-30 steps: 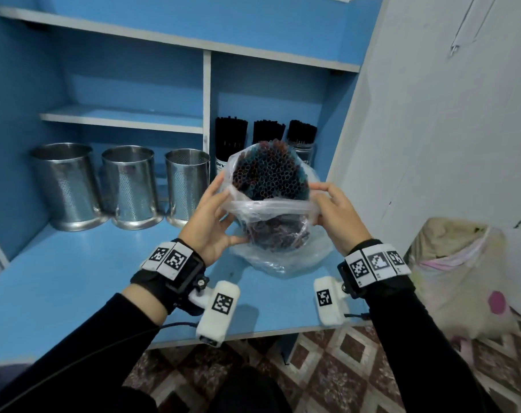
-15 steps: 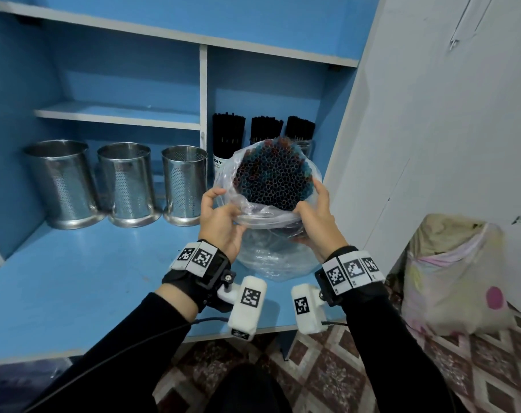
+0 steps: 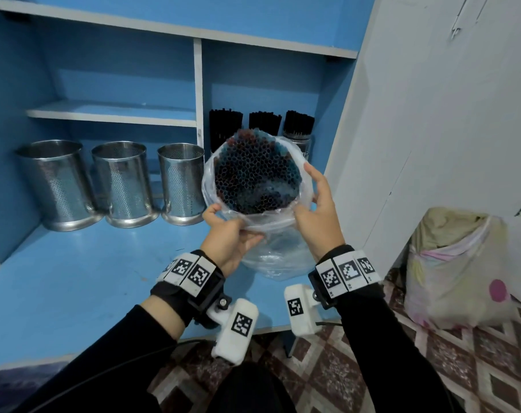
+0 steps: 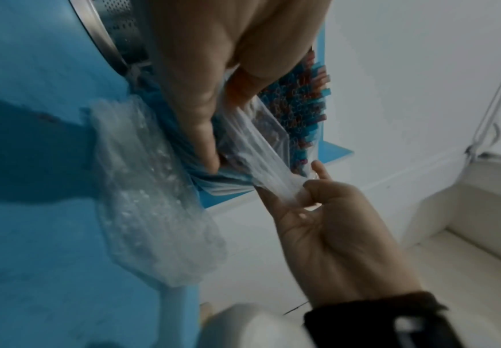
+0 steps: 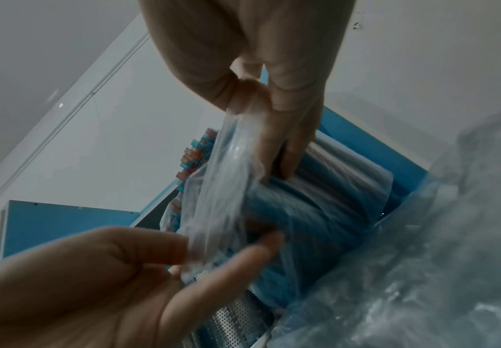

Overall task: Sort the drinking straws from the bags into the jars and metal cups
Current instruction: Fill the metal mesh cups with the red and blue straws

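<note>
A thick bundle of blue and red straws (image 3: 254, 177) stands upright in a clear plastic bag (image 3: 280, 257) on the blue shelf (image 3: 83, 278). The bag's mouth is rolled down around the bundle. My left hand (image 3: 232, 228) grips the rolled plastic at the near left. My right hand (image 3: 309, 201) pinches it at the near right. In the left wrist view the right hand (image 4: 308, 188) pulls a stretched strip of plastic beside the straws (image 4: 302, 101). Three perforated metal cups (image 3: 125, 180) stand empty at the left. Jars (image 3: 298, 135) with black straws stand behind the bundle.
A white cabinet wall (image 3: 417, 144) rises close on the right. A stuffed cloth bag (image 3: 455, 269) sits on the tiled floor (image 3: 372, 383) below it. A small upper shelf (image 3: 113, 113) hangs over the cups. The shelf's front edge runs just under my wrists.
Both hands have come from the bundle's sides to its near side, closer together. The plastic sits lower around the straws and the open ends show more.
</note>
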Demonstrator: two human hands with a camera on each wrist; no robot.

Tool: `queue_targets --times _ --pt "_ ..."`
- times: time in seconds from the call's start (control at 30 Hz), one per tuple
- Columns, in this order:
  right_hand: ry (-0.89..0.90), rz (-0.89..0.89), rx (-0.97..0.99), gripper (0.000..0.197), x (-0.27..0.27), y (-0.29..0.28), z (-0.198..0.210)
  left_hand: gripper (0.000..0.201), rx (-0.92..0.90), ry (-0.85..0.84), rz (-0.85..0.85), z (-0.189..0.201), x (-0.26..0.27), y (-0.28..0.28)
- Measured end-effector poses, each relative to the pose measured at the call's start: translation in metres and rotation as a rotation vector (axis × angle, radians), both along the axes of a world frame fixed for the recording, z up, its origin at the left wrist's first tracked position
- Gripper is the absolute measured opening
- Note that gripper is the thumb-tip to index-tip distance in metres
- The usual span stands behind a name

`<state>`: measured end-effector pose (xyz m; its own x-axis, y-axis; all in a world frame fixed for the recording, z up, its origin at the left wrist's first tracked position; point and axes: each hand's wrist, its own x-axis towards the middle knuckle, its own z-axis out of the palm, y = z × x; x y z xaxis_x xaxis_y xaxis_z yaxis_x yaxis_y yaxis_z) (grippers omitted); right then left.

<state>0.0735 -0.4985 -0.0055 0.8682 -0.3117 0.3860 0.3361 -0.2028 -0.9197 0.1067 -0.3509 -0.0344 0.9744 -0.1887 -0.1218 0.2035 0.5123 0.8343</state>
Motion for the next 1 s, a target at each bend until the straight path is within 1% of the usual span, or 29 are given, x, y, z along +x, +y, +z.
queue_targets --times 0.07,0.13,0.23,0.33,0.43,0.5,0.57,0.73,0.8,0.93,1.0 --pt "-0.035 0.015 0.031 0.07 0.004 0.003 0.003 0.063 -0.078 -0.006 0.076 0.004 0.005 0.0" --pt "-0.041 0.048 0.045 0.067 0.008 0.007 0.005 0.066 -0.157 -0.004 0.107 0.007 0.007 -0.001" --pt "0.0 0.082 0.062 0.07 0.014 0.012 0.005 0.062 -0.247 0.001 0.121 0.011 0.01 -0.001" --pt "-0.022 0.024 0.08 0.072 0.019 0.013 0.001 0.06 -0.311 -0.026 0.103 0.012 0.011 0.002" --pt "-0.057 -0.043 0.061 0.064 0.024 0.013 -0.002 0.065 -0.219 -0.096 0.039 0.01 0.005 0.002" --pt "-0.058 -0.068 0.063 0.06 0.026 0.014 -0.003 0.075 -0.197 -0.117 0.006 0.013 0.0 -0.004" --pt "-0.059 -0.071 0.055 0.056 0.027 0.014 -0.003 0.084 -0.232 -0.116 0.02 0.015 0.0 -0.012" --pt "-0.069 -0.024 0.049 0.043 0.027 0.004 0.004 0.09 -0.288 -0.181 0.071 0.013 0.007 -0.016" --pt "-0.057 0.006 0.051 0.044 0.026 0.003 0.007 0.094 -0.281 -0.193 0.086 0.012 0.01 -0.018" --pt "-0.072 0.065 -0.022 0.056 0.026 0.004 0.006 0.097 -0.269 -0.196 0.126 0.011 0.017 -0.02" --pt "-0.106 0.096 -0.063 0.055 0.027 0.002 0.005 0.098 -0.265 -0.195 0.132 0.009 0.021 -0.016"
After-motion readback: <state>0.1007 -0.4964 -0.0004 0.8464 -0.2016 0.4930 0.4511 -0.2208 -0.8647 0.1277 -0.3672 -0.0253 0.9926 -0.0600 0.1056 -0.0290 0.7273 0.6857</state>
